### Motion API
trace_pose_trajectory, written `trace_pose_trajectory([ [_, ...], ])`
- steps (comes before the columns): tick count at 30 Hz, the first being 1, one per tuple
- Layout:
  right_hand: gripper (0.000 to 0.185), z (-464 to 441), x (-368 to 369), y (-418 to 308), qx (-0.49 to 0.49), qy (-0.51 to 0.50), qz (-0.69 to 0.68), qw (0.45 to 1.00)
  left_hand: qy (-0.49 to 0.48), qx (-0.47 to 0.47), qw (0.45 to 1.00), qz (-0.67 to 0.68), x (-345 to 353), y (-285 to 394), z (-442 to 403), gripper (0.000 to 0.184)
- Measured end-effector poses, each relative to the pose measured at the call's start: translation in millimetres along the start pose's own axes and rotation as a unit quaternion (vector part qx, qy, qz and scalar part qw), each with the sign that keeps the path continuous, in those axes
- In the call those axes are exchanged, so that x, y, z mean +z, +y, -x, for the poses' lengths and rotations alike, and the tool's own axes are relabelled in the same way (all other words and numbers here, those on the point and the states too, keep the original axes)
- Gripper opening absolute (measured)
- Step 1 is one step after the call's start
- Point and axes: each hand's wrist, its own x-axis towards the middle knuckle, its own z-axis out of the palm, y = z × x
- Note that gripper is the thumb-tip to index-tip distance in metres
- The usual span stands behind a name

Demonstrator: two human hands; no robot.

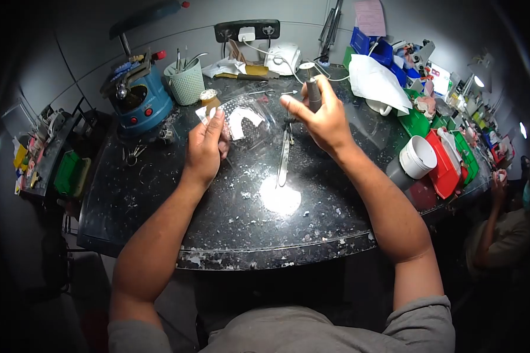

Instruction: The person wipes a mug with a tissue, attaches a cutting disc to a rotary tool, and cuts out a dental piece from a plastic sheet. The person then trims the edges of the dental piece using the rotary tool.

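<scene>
My left hand [205, 144] pinches a small pale piece [202, 114] between thumb and fingers; its exact form is hard to tell. Just right of it lies a clear plastic sheet or tray [259, 138] with a white arch-shaped piece [245, 120] on it. My right hand [327, 120] is wrapped round a dark cylindrical handpiece [313, 94], held upright above the bench. Below and between my hands, a slim metal tool [284, 162] lies on the black speckled bench [230, 217]. A small jar [208, 100] with a tan body stands behind my left hand.
At the back left stand a blue machine [144, 109] and a pale green cup [184, 82] of tools. A white tub [417, 157], red bin [443, 165] and green bins are at the right. Another person [503, 235] sits at far right.
</scene>
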Motion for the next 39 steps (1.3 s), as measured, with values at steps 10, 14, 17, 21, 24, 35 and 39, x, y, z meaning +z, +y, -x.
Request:
trace_pose_trajectory([
  [10,0.072,25,19,-23,-0.210,-0.229,0.196,0.930,0.010,0.048,0.998,-0.046,6,17,12,0.039],
  [14,0.072,27,22,-21,-0.185,-0.216,0.210,0.935,0.009,0.074,0.994,-0.080,5,13,10,0.040],
  [17,0.076,24,18,-23,-0.148,-0.246,0.218,0.933,-0.001,0.072,0.995,-0.076,4,18,10,0.040],
  [21,0.075,25,18,-23,-0.130,-0.265,0.212,0.932,-0.017,0.065,0.996,-0.057,3,17,11,0.039],
  [24,0.074,25,19,-20,-0.130,-0.268,0.204,0.933,-0.024,0.065,0.996,-0.053,3,17,10,0.039],
  [35,0.075,27,20,-21,-0.135,-0.269,0.212,0.930,-0.018,0.071,0.994,-0.086,5,22,12,0.038],
  [39,0.075,26,20,-23,-0.127,-0.276,0.217,0.928,-0.022,0.082,0.993,-0.080,4,20,11,0.038],
])
